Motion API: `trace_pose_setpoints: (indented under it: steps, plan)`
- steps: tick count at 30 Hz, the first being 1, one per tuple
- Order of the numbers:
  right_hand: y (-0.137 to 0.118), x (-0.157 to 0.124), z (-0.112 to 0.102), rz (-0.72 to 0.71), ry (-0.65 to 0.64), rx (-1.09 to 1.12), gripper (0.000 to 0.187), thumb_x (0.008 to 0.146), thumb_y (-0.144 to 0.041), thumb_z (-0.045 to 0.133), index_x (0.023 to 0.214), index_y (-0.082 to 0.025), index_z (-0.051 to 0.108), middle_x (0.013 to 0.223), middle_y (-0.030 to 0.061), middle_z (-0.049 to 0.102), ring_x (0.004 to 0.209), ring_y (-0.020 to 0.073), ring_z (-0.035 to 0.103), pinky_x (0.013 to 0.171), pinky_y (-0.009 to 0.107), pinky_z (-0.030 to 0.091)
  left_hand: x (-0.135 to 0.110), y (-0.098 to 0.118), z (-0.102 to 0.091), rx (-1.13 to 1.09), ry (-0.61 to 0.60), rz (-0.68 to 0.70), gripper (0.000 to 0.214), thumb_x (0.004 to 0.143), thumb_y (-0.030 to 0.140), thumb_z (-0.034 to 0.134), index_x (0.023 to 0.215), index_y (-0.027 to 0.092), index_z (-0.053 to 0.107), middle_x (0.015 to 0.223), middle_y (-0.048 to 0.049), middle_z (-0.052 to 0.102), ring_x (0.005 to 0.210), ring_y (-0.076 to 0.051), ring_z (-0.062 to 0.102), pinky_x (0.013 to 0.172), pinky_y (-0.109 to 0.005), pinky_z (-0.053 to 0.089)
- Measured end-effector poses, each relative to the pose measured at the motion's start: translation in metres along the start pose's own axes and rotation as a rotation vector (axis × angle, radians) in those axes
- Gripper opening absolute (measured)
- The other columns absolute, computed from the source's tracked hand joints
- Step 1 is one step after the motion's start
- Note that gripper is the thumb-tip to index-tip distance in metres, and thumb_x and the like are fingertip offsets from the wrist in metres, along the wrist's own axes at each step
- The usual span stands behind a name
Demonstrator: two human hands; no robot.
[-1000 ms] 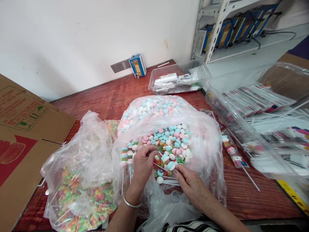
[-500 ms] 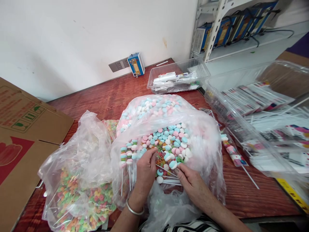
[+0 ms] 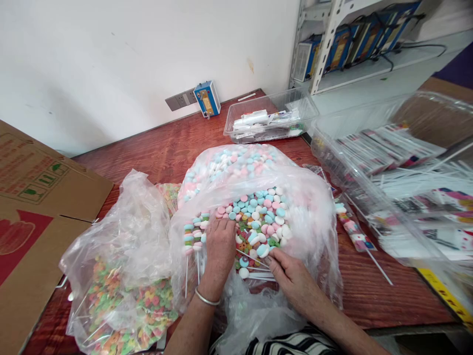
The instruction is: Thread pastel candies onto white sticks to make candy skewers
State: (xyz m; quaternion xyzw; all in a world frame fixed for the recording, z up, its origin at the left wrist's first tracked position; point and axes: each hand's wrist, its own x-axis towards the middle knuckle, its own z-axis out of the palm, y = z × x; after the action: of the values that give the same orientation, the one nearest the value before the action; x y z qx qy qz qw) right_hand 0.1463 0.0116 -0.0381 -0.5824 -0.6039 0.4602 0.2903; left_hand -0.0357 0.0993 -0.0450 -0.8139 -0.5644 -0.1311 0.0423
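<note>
My left hand (image 3: pixel 220 245) reaches into an open clear plastic bag (image 3: pixel 314 212) of pastel pink, blue and white round candies (image 3: pixel 264 214); its fingers curl down among them and what they grip is hidden. My right hand (image 3: pixel 287 274) is pinched on a thin white stick (image 3: pixel 248 256) that points left into the candy pile. Several finished candy skewers (image 3: pixel 192 236) lie just left of my left hand. More white sticks (image 3: pixel 260 277) lie under the right hand.
A second plastic bag of orange and green candy rings (image 3: pixel 121 301) lies at the left, beside a cardboard box (image 3: pixel 33 197). Clear plastic tubs (image 3: pixel 269 118) (image 3: pixel 399 167) with packaging stand at the back and right. A wrapped skewer (image 3: pixel 356 236) lies on the red wooden table (image 3: pixel 155 148).
My left hand has moved from beside the stick tip forward and down into the candies. The right hand stays pinched on the stick.
</note>
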Motion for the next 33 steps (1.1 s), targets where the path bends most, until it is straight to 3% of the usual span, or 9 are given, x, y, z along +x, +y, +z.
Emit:
trace_pose_setpoints:
  steps: [4, 7, 10, 13, 18, 25, 29, 33]
  plan:
    - [0.0, -0.002, 0.001, -0.014, 0.007, -0.019, 0.025, 0.094, -0.029, 0.033, 0.081, -0.02, 0.052, 0.073, 0.0016, 0.06, 0.068, 0.0182, 0.056, 0.062, 0.028, 0.037, 0.003, 0.002, -0.004, -0.219, 0.043, -0.103, 0.014, 0.09, 0.018, 0.053, 0.083, 0.019, 0.064, 0.088, -0.0076, 0.065, 0.095, -0.026, 0.057, 0.09, -0.043, 0.043]
    - [-0.002, -0.004, -0.001, -0.029, 0.0, -0.017, 0.026, 0.095, -0.029, 0.033, 0.084, -0.02, 0.054, 0.076, 0.0025, 0.062, 0.068, 0.0184, 0.057, 0.063, 0.028, 0.038, 0.004, 0.005, -0.01, -0.69, 0.02, -0.312, 0.011, 0.089, 0.022, 0.055, 0.086, 0.019, 0.065, 0.084, -0.0044, 0.065, 0.082, -0.02, 0.06, 0.077, -0.035, 0.047]
    - [-0.003, -0.005, -0.002, -0.03, -0.011, -0.016, 0.027, 0.095, -0.029, 0.032, 0.086, -0.019, 0.056, 0.076, 0.0029, 0.063, 0.068, 0.0186, 0.057, 0.063, 0.028, 0.038, 0.003, 0.01, -0.016, -1.224, -0.108, -0.557, 0.016, 0.084, 0.033, 0.063, 0.087, 0.018, 0.064, 0.075, -0.0006, 0.063, 0.062, -0.014, 0.057, 0.058, -0.025, 0.045]
    - [-0.003, -0.005, -0.001, -0.028, -0.006, -0.017, 0.026, 0.094, -0.028, 0.032, 0.086, -0.019, 0.055, 0.075, 0.0028, 0.063, 0.068, 0.0186, 0.057, 0.063, 0.028, 0.038, 0.0, 0.014, -0.017, -1.491, -0.154, -0.662, 0.022, 0.078, 0.036, 0.07, 0.084, 0.016, 0.065, 0.071, 0.0012, 0.063, 0.057, -0.01, 0.055, 0.054, -0.021, 0.042]
    - [-0.002, -0.005, 0.001, -0.018, 0.005, -0.023, 0.024, 0.094, -0.027, 0.033, 0.082, -0.02, 0.052, 0.073, 0.0019, 0.061, 0.065, 0.0181, 0.056, 0.06, 0.027, 0.037, -0.004, 0.021, -0.016, -1.532, -0.127, -0.653, 0.021, 0.075, 0.034, 0.073, 0.081, 0.015, 0.066, 0.07, 0.0004, 0.066, 0.062, -0.01, 0.059, 0.06, -0.021, 0.047]
    - [-0.002, -0.004, 0.006, -0.011, 0.04, -0.03, 0.023, 0.094, -0.029, 0.033, 0.078, -0.021, 0.049, 0.069, 0.0004, 0.059, 0.062, 0.0171, 0.055, 0.059, 0.026, 0.036, -0.012, 0.038, -0.015, -1.301, 0.101, -0.71, 0.023, 0.078, 0.038, 0.071, 0.083, 0.016, 0.064, 0.076, -0.0019, 0.069, 0.072, -0.015, 0.065, 0.068, -0.026, 0.051]
    - [-0.003, -0.004, 0.009, -0.028, 0.061, -0.031, 0.023, 0.094, -0.027, 0.033, 0.076, -0.022, 0.047, 0.068, -0.0002, 0.058, 0.061, 0.0165, 0.055, 0.058, 0.026, 0.037, -0.015, 0.045, -0.015, -1.235, 0.127, -0.693, 0.022, 0.082, 0.039, 0.066, 0.085, 0.017, 0.064, 0.077, -0.0016, 0.068, 0.073, -0.015, 0.064, 0.068, -0.025, 0.05]
    - [-0.001, -0.004, 0.007, -0.037, 0.086, -0.041, 0.025, 0.095, -0.027, 0.034, 0.077, -0.021, 0.05, 0.068, -0.0001, 0.061, 0.061, 0.0162, 0.055, 0.057, 0.025, 0.038, -0.019, 0.049, -0.011, -1.183, 0.109, -0.589, 0.019, 0.084, 0.036, 0.065, 0.084, 0.018, 0.064, 0.078, -0.0012, 0.065, 0.074, -0.015, 0.06, 0.07, -0.025, 0.047]
